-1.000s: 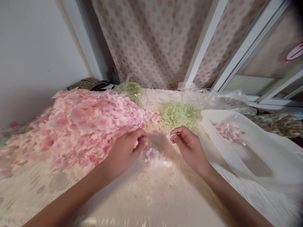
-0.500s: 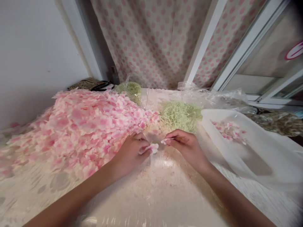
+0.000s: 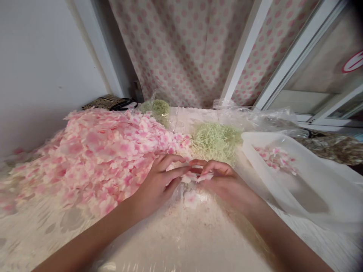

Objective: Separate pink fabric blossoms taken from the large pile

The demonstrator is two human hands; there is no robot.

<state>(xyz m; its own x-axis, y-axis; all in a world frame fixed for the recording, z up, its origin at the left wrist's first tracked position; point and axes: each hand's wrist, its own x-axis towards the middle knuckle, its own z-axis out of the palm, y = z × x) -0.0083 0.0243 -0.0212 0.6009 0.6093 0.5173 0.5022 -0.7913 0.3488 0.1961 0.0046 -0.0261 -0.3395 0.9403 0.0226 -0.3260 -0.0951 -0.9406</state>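
A large heap of pink-and-white artificial petals covers the left of the plastic-sheeted table. My left hand rests at the heap's edge, its fingers pinching a pink-and-white petal. My right hand meets it from the right and pinches another petal. The fingertips of both hands nearly touch, partly hiding the petals between them. A loose petal lies on the sheet just below my hands.
A mound of pale green moss-like fibre sits behind my hands, with a smaller bagged clump to its left. A white plastic tray holding several petals stands to the right. A wall rises left; a polka-dot curtain hangs behind.
My hands have moved closer together, and the petals now sit between their fingertips. A loose petal now lies on the sheet below them.
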